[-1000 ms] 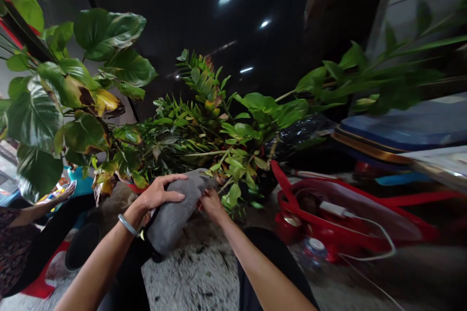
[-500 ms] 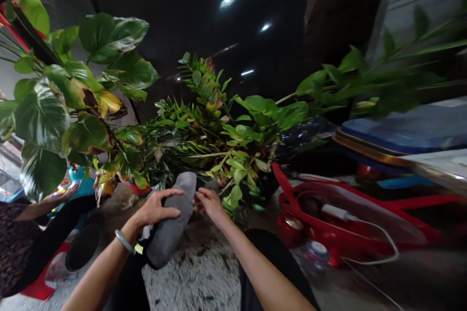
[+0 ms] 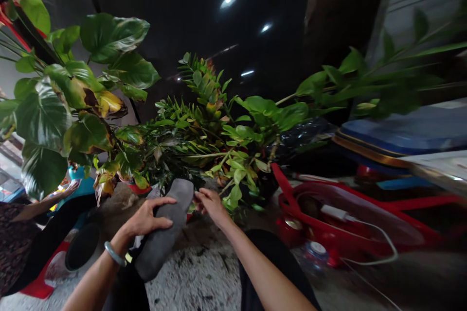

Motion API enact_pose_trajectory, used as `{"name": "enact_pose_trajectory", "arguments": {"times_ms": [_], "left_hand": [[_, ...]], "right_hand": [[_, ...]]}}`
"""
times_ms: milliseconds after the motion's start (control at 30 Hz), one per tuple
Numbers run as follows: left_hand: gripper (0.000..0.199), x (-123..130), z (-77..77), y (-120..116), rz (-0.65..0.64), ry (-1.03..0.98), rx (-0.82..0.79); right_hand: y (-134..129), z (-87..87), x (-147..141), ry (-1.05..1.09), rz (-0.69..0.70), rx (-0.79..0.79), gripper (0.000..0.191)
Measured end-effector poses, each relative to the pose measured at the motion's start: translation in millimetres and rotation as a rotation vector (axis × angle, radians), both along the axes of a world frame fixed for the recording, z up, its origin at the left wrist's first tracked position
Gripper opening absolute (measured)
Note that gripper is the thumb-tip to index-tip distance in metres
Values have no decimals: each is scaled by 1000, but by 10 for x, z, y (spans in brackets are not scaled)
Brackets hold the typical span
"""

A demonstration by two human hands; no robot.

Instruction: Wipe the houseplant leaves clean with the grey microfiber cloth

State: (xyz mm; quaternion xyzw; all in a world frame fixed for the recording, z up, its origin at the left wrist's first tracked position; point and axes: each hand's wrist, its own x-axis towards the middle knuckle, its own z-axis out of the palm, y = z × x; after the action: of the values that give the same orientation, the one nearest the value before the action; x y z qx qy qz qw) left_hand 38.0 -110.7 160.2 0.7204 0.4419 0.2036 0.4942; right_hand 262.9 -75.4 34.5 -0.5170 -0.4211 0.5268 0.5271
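My left hand, with a pale bangle on its wrist, grips a grey shoe sole by its left edge, thumb and a finger lying across its flat face. The sole is tilted, its upper end leaning right. Behind it a bit of whitish material shows; the rest of its far side is hidden. Just right of the sole's upper edge is my right hand, fingers curled together in a pinch. Whatever it may hold is too small to make out. Both hands are above my lap.
Leafy potted plants stand close ahead. To the right are a red basket with a white cable and a clear jar. A dark bucket and a red stool are at left, beside another person's arm.
My left hand and the shoe sole have shifted down and to the left. My right hand has barely moved.
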Motion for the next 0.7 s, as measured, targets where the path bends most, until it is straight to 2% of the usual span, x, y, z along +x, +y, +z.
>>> {"name": "enact_pose_trajectory", "arguments": {"times_ms": [133,233,300,400,500,567,700], "left_hand": [[62,-88,173,20,268,-152,159],[67,-94,184,109,442,-224,241],[68,-93,110,143,430,-204,216],[64,-89,-9,117,253,-107,126],[61,-71,19,63,170,-86,139],[63,-50,129,68,238,-143,169],[72,-38,344,208,463,-277,289]], "right_hand": [[-14,-5,-15,5,2,-5,24],[-24,9,-51,2,9,-13,24],[-23,16,-69,-3,7,-28,23],[-14,12,-71,-10,4,-53,22],[-8,-3,-51,-12,6,-55,22],[-9,-11,-41,-12,5,-51,22],[-16,-11,-44,-6,3,-53,23]]}}
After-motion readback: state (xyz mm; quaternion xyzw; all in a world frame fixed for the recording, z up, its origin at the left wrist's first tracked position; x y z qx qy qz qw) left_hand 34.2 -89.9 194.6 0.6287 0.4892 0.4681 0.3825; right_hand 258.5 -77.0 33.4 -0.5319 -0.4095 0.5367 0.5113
